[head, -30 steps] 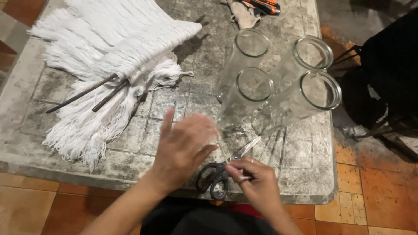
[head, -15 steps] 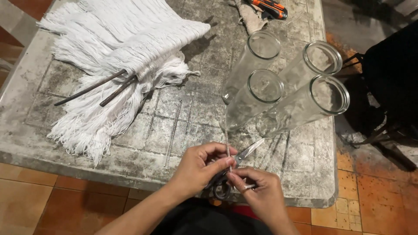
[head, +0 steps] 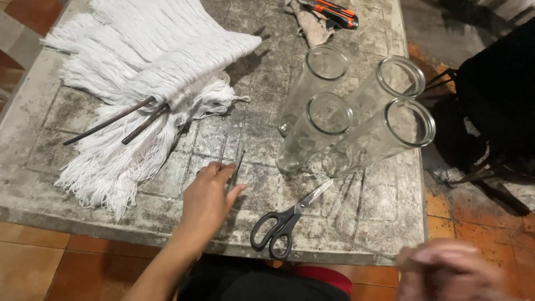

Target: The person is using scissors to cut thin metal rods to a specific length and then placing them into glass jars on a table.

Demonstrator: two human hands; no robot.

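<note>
Left hand [head: 209, 196] outstretched, fingers loose; right hand [head: 446, 271] blurred, low.

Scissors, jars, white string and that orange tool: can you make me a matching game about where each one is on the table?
Things:
1. scissors
2. four glass jars
3. white string bundle
4. orange-handled tool

Places:
A. far edge of the table, beside a rag
B. near edge, to the right of the left hand
C. left part, with two dark sticks lying across it
D. right part, standing together

Pairs: 1-B, 2-D, 3-C, 4-A
</note>
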